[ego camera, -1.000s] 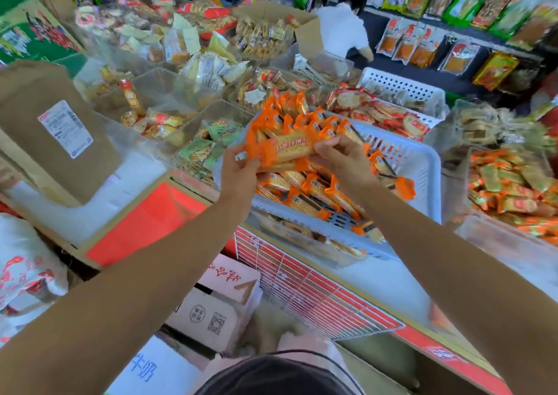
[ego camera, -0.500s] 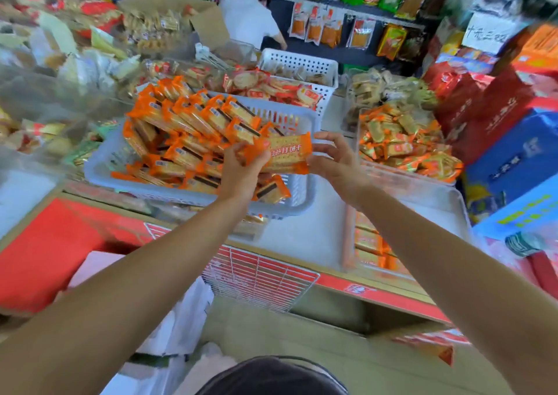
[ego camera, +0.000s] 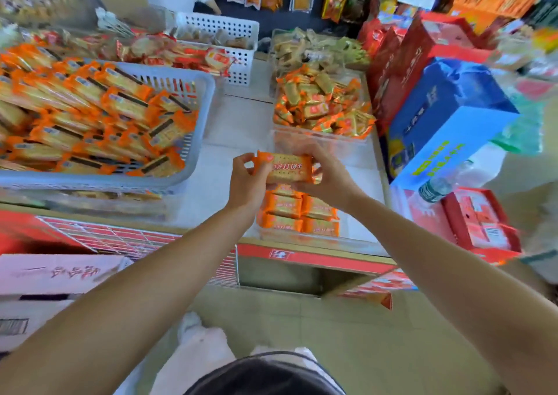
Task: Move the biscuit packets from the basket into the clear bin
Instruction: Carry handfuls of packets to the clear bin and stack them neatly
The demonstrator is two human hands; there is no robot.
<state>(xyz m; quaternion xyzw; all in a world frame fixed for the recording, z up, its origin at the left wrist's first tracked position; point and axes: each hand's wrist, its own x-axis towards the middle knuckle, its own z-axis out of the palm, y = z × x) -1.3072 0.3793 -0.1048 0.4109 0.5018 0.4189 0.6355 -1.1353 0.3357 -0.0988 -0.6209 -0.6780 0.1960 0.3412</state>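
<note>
Orange-wrapped biscuit packets [ego camera: 285, 168], over the pale blue plastic basket [ego camera: 199, 141] a second earlier, had travelled to just above the clear plastic bin [ego camera: 359, 225], our left hand [ego camera: 246, 183] and right hand [ego camera: 327, 180] each gripping an end, so we judged only lowering remained.

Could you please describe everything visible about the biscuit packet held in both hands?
The biscuit packet is oblong, in glossy orange wrapping with red characters over a biscuit picture. It is held roughly level, printed side up. The left hand pinches its left end, the right hand grips its right end. It hangs above the packets stacked in the clear bin.
</note>
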